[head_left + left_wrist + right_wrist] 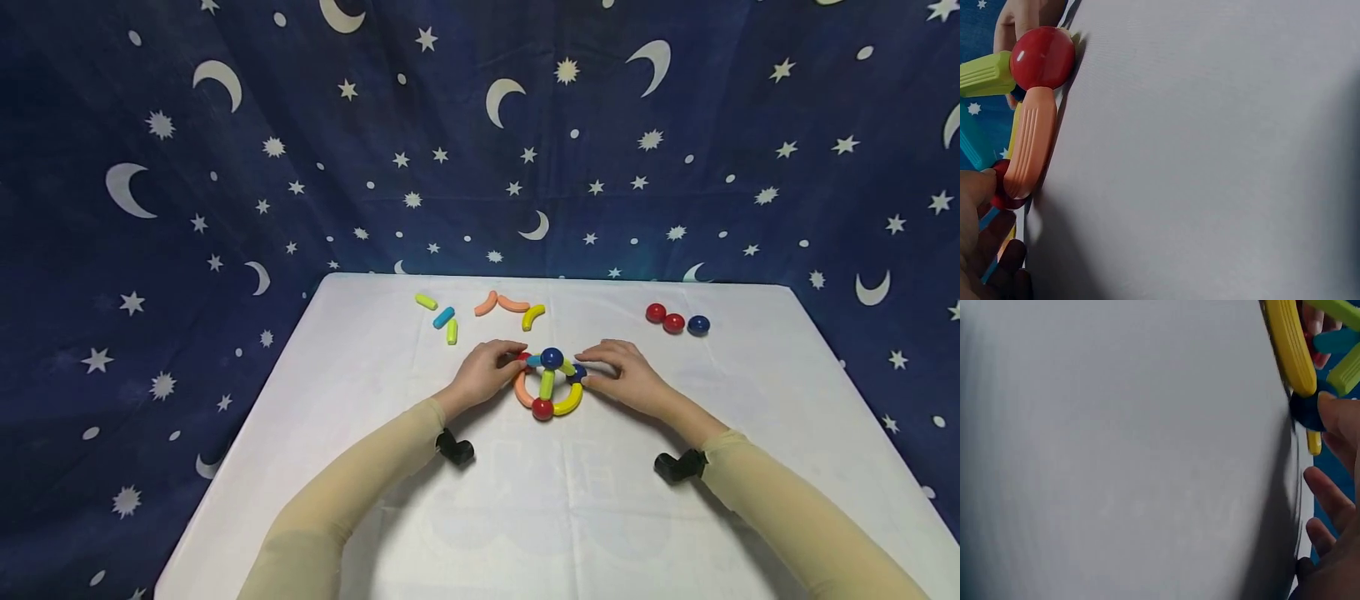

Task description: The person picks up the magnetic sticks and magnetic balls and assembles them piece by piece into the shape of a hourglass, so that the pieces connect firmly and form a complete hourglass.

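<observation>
Counter (pixel 502 525) leaving open room at lower centre, far edge running before the curtain (pixel 450 117), ball-and-stick frame (pixel 547 385) standing at centre, showing peach and yellow curves below, left hand (pixel 483 373) pinching its red side ball (pixel 1000 197), right hand (pixel 628 379) pinching its blue side ball (pixel 1305 412), white covering creasing slightly, stars patterning the backdrop.

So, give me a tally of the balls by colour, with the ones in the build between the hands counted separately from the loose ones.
Red balls in the build: 2
Dark blue balls in the build: 2
Loose red balls: 2
Loose dark blue ball: 1
Total balls in view: 7
</observation>
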A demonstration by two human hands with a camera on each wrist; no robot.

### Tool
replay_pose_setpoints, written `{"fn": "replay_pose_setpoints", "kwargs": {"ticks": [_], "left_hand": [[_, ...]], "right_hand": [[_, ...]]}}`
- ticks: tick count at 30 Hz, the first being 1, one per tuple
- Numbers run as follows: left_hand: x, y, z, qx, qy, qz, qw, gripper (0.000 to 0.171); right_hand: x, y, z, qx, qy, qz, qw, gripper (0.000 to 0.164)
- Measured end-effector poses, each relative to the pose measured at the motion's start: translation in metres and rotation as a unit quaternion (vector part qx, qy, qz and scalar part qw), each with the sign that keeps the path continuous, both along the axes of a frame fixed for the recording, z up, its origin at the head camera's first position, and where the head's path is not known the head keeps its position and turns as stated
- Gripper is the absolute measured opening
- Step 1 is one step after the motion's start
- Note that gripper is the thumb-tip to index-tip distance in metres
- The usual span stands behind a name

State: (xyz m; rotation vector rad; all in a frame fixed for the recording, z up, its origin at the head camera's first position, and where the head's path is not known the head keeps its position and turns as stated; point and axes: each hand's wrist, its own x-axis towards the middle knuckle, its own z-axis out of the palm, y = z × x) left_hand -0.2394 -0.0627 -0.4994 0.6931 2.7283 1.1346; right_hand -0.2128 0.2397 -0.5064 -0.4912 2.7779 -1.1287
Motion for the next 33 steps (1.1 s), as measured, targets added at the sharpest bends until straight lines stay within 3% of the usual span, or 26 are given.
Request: {"fn": "replay_pose_setpoints", "kwargs": {"ticks": [8,19,27,30,33], "left_hand": [[-0.003,0.006,0.002,-0.005,-0.01,-0.001,0.9999,0.035],[-0.007,-0.002,0.003,0.007,-0.018,-0.007,0.9998,0.036],[-0.021,-0.042,0.016,-0.002,0.042,0.069,0.9967,0.032],[-0.029,-0.063,0.022,-0.028,0.057,0.121,0.9906,0.03],[-0.037,-0.08,0.025,-0.064,0.049,0.176,0.9811,0.03]], "right_hand": [[0.008,0.005,-0.004,0.012,0.011,-0.013,1.0,0.039],[0.016,0.004,-0.007,-0.009,-0.004,-0.03,1.0,0.048],[0.015,0.002,-0.007,-0.024,-0.015,-0.029,0.999,0.042],[0.015,0.002,-0.008,-0.027,-0.013,-0.028,0.999,0.043],[0.016,0.003,-0.008,-0.028,-0.01,-0.03,0.999,0.043]]}}
